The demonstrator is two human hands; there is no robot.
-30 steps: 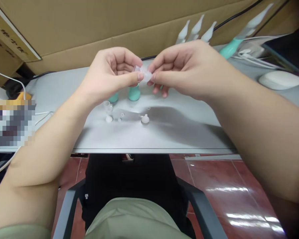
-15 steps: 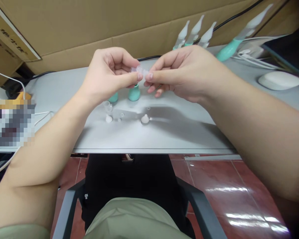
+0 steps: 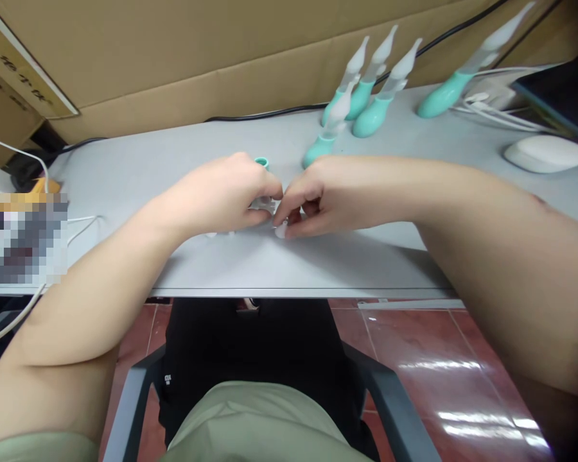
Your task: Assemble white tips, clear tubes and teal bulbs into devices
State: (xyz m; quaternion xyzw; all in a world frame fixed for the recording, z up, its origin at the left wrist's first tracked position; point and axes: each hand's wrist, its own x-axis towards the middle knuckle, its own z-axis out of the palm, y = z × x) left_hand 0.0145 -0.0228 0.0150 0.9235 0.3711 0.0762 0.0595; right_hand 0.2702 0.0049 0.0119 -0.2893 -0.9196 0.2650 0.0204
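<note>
Just above the desk, my left hand pinches a clear plastic chamber between thumb and fingers. Close beside it, my right hand has its thumb and fingertips closed around a small white funnel-shaped piece at the desk surface. Behind the left hand the rim of a teal bulb shows; its body is hidden. Small white parts peep out below the left hand, mostly covered by it.
Several teal bulb aspirators with white tips stand at the back; another leans at the right. A white mouse, cables and a dark screen are on the right. A cardboard wall backs the grey desk.
Both hands have come down from above the desk towards its surface. The right hand has left the clear piece and taken the white funnel-shaped piece; the left still holds the clear chamber.
</note>
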